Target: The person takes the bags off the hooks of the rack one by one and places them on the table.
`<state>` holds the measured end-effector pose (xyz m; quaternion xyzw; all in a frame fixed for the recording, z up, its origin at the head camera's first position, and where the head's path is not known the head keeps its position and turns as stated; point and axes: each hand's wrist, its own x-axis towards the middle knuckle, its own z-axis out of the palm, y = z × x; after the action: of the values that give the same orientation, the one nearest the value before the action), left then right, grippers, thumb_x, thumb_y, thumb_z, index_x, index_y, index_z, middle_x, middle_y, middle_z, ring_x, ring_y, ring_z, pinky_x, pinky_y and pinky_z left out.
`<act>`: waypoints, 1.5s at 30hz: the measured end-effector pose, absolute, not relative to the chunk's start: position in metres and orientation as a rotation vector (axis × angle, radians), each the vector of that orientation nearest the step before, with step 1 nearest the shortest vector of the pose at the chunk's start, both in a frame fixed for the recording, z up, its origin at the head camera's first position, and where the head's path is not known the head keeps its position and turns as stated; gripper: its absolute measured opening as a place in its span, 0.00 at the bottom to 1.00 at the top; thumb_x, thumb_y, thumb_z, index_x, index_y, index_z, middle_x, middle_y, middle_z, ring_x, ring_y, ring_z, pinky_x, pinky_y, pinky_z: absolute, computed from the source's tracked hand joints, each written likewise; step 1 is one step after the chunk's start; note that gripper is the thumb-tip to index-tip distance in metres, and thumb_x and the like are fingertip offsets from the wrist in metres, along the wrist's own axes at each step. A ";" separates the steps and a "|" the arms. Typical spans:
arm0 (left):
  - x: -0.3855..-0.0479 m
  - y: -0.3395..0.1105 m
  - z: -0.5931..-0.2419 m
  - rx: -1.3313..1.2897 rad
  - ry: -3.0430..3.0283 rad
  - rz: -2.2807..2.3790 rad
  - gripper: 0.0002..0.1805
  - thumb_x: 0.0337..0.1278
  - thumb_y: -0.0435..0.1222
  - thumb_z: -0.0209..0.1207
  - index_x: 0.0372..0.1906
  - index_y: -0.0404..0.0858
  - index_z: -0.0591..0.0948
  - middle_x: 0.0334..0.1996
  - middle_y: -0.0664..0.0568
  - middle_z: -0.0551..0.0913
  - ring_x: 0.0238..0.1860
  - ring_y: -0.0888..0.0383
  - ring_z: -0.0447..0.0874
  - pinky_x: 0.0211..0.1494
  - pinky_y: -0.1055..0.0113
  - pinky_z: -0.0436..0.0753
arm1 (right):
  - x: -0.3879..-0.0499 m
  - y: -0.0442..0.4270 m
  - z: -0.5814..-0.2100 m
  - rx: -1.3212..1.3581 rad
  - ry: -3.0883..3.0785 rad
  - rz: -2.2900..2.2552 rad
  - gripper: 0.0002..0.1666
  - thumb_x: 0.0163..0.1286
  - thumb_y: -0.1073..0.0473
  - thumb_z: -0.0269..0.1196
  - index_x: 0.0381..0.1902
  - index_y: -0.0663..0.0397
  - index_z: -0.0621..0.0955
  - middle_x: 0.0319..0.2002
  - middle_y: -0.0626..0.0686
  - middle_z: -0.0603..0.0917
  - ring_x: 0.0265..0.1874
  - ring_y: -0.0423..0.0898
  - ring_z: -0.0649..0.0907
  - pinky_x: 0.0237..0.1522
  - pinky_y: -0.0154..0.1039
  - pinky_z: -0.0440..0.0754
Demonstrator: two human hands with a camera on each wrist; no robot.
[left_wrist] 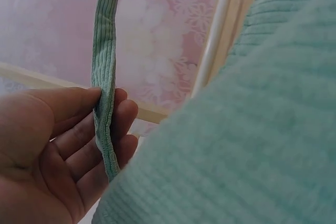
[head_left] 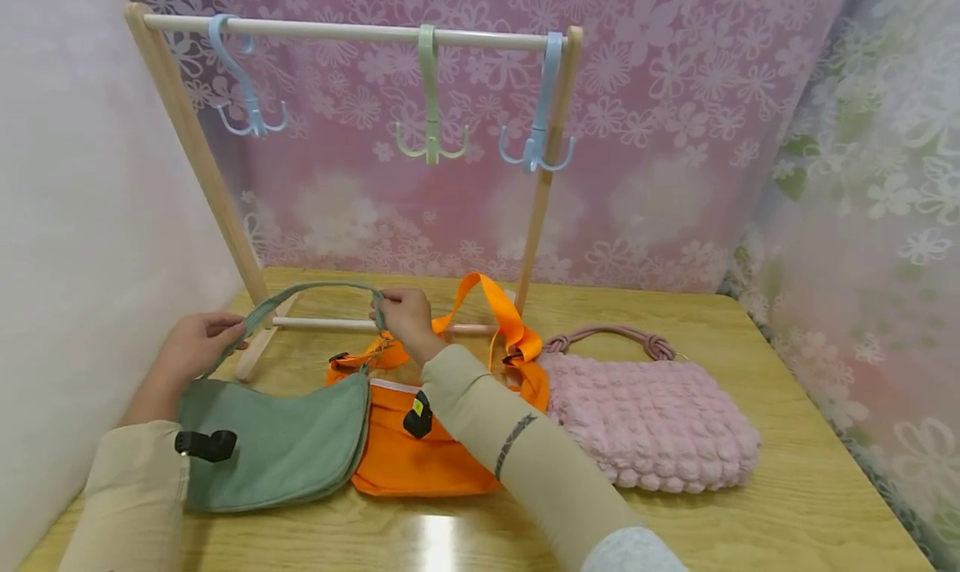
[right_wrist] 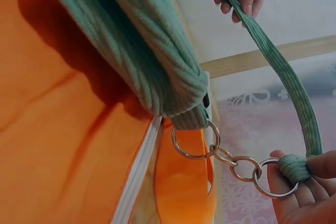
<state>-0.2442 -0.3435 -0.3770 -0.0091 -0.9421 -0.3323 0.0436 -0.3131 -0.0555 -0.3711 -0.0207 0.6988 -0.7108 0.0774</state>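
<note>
A green corduroy handbag [head_left: 277, 443] stands at the left of the table, its strap [head_left: 315, 286] arched above it. My left hand [head_left: 197, 347] pinches the strap's left side between thumb and fingers, as the left wrist view shows at the strap [left_wrist: 105, 61]. At the strap's other end, my right hand [head_left: 405, 318] holds the knotted end [right_wrist: 295, 169], beside metal rings and a short chain [right_wrist: 244, 167] that join it to the bag. Just right of the green bag, partly behind my right forearm, is an orange bag [head_left: 420, 468] with a wide orange strap [head_left: 487, 293].
A wooden rack [head_left: 187, 138] stands behind the bags. From its white top rod [head_left: 337, 30] hang a blue hook [head_left: 251, 97], a green hook [head_left: 431, 97] and another blue hook [head_left: 542, 105]. A pink puffy handbag [head_left: 652, 422] lies on the right of the wooden table [head_left: 810, 489].
</note>
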 end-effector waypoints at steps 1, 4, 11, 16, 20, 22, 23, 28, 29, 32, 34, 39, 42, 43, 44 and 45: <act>-0.244 -0.344 -0.378 -0.028 -2.883 -1.005 0.24 0.75 0.41 0.47 0.58 0.22 0.74 0.38 0.39 0.87 0.47 0.37 0.81 0.35 0.68 0.76 | -0.313 -0.055 -0.372 -0.060 2.095 -2.127 0.17 0.72 0.68 0.57 0.56 0.66 0.80 0.44 0.61 0.86 0.41 0.53 0.87 0.42 0.43 0.85; -0.245 -0.345 -0.380 -0.028 -2.899 -0.988 0.25 0.75 0.41 0.48 0.58 0.21 0.74 0.37 0.40 0.87 0.49 0.35 0.80 0.37 0.66 0.76 | -0.314 -0.055 -0.376 -0.054 2.114 -2.104 0.17 0.72 0.68 0.57 0.56 0.67 0.80 0.44 0.62 0.86 0.41 0.54 0.87 0.41 0.41 0.85; -0.250 -0.344 -0.386 -0.032 -2.897 -0.989 0.24 0.74 0.39 0.49 0.57 0.20 0.73 0.38 0.37 0.87 0.45 0.39 0.83 0.37 0.65 0.79 | -0.315 -0.055 -0.382 -0.028 2.258 -1.993 0.14 0.71 0.66 0.59 0.52 0.63 0.83 0.39 0.58 0.87 0.40 0.54 0.87 0.38 0.43 0.85; -0.254 -0.345 -0.393 -0.019 -2.936 -1.051 0.23 0.74 0.38 0.49 0.57 0.19 0.73 0.38 0.37 0.87 0.41 0.43 0.85 0.35 0.66 0.80 | -0.315 -0.056 -0.392 -0.027 2.440 -1.819 0.13 0.69 0.68 0.60 0.47 0.60 0.86 0.41 0.57 0.87 0.41 0.51 0.86 0.37 0.39 0.84; -0.255 -0.345 -0.401 -0.012 -2.975 -1.054 0.22 0.73 0.36 0.49 0.56 0.19 0.74 0.35 0.38 0.87 0.39 0.43 0.85 0.34 0.65 0.80 | -0.315 -0.055 -0.403 -0.076 2.591 -1.655 0.13 0.66 0.69 0.60 0.46 0.58 0.87 0.41 0.55 0.88 0.41 0.48 0.85 0.36 0.36 0.83; -0.254 -0.344 -0.404 -0.006 -2.997 -1.031 0.22 0.73 0.36 0.49 0.55 0.19 0.74 0.34 0.39 0.87 0.39 0.43 0.85 0.35 0.63 0.80 | -0.315 -0.055 -0.408 -0.115 2.624 -1.610 0.13 0.66 0.68 0.61 0.47 0.58 0.87 0.40 0.55 0.88 0.40 0.48 0.86 0.34 0.35 0.83; -0.254 -0.344 -0.406 -0.007 -3.009 -1.028 0.22 0.73 0.36 0.49 0.55 0.18 0.74 0.35 0.38 0.87 0.39 0.42 0.85 0.36 0.61 0.80 | -0.315 -0.056 -0.410 -0.134 2.629 -1.597 0.13 0.66 0.68 0.61 0.47 0.58 0.86 0.40 0.55 0.88 0.38 0.48 0.86 0.32 0.35 0.82; -0.255 -0.342 -0.408 0.011 -3.042 -1.047 0.23 0.74 0.37 0.48 0.57 0.18 0.72 0.41 0.33 0.85 0.40 0.42 0.84 0.39 0.55 0.82 | -0.315 -0.056 -0.414 -0.222 2.644 -1.571 0.14 0.68 0.66 0.61 0.50 0.57 0.85 0.40 0.55 0.87 0.35 0.46 0.85 0.28 0.33 0.80; -0.256 -0.341 -0.408 0.013 -3.042 -1.053 0.23 0.74 0.37 0.48 0.57 0.18 0.72 0.41 0.32 0.84 0.39 0.43 0.85 0.39 0.55 0.82 | -0.315 -0.056 -0.414 -0.233 2.647 -1.568 0.14 0.69 0.66 0.61 0.51 0.57 0.85 0.40 0.55 0.87 0.35 0.46 0.85 0.27 0.33 0.80; -0.257 -0.341 -0.408 0.010 -3.039 -1.047 0.22 0.73 0.36 0.49 0.56 0.18 0.73 0.40 0.33 0.85 0.34 0.47 0.85 0.35 0.59 0.82 | -0.314 -0.055 -0.413 -0.241 2.651 -1.569 0.15 0.68 0.67 0.61 0.51 0.57 0.84 0.40 0.56 0.87 0.34 0.46 0.85 0.26 0.32 0.78; -0.257 -0.339 -0.408 -0.001 -3.034 -1.021 0.21 0.72 0.35 0.50 0.54 0.18 0.75 0.38 0.34 0.85 0.33 0.49 0.85 0.33 0.60 0.81 | -0.314 -0.055 -0.414 -0.237 2.652 -1.557 0.15 0.68 0.67 0.61 0.51 0.57 0.84 0.41 0.56 0.87 0.33 0.46 0.85 0.25 0.31 0.77; -0.256 -0.338 -0.407 -0.019 -3.035 -0.932 0.20 0.70 0.36 0.52 0.51 0.19 0.77 0.37 0.34 0.86 0.37 0.43 0.84 0.39 0.52 0.80 | -0.314 -0.054 -0.416 -0.254 2.645 -1.536 0.16 0.69 0.66 0.61 0.53 0.59 0.83 0.43 0.56 0.86 0.34 0.45 0.85 0.26 0.31 0.78; -0.257 -0.339 -0.407 -0.016 -3.046 -0.919 0.20 0.71 0.36 0.51 0.51 0.19 0.77 0.36 0.35 0.86 0.39 0.41 0.83 0.42 0.49 0.80 | -0.314 -0.053 -0.416 -0.260 2.635 -1.544 0.17 0.70 0.66 0.60 0.55 0.59 0.82 0.45 0.57 0.86 0.37 0.46 0.85 0.27 0.31 0.79; -0.257 -0.340 -0.407 -0.016 -3.050 -0.924 0.20 0.71 0.36 0.51 0.51 0.19 0.77 0.36 0.36 0.86 0.39 0.41 0.83 0.42 0.49 0.80 | -0.314 -0.053 -0.416 -0.261 2.636 -1.540 0.17 0.69 0.66 0.60 0.55 0.60 0.82 0.45 0.57 0.85 0.38 0.46 0.84 0.27 0.32 0.79; -0.257 -0.341 -0.407 -0.011 -3.054 -0.934 0.20 0.71 0.36 0.51 0.51 0.19 0.77 0.35 0.36 0.86 0.39 0.42 0.84 0.41 0.50 0.80 | -0.313 -0.052 -0.416 -0.264 2.637 -1.531 0.17 0.69 0.66 0.60 0.55 0.60 0.82 0.45 0.56 0.85 0.39 0.46 0.84 0.28 0.32 0.78; -0.257 -0.341 -0.408 -0.005 -3.058 -0.939 0.20 0.71 0.36 0.51 0.51 0.19 0.77 0.35 0.37 0.86 0.38 0.42 0.83 0.40 0.50 0.80 | -0.312 -0.052 -0.416 -0.261 2.640 -1.521 0.16 0.70 0.65 0.60 0.54 0.59 0.83 0.46 0.56 0.85 0.39 0.46 0.83 0.28 0.32 0.78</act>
<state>-0.2569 -0.3409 -0.4075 -0.0015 -0.9556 -0.2934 -0.0287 -0.3123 -0.0518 -0.4160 -0.0854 0.8625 -0.4970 0.0417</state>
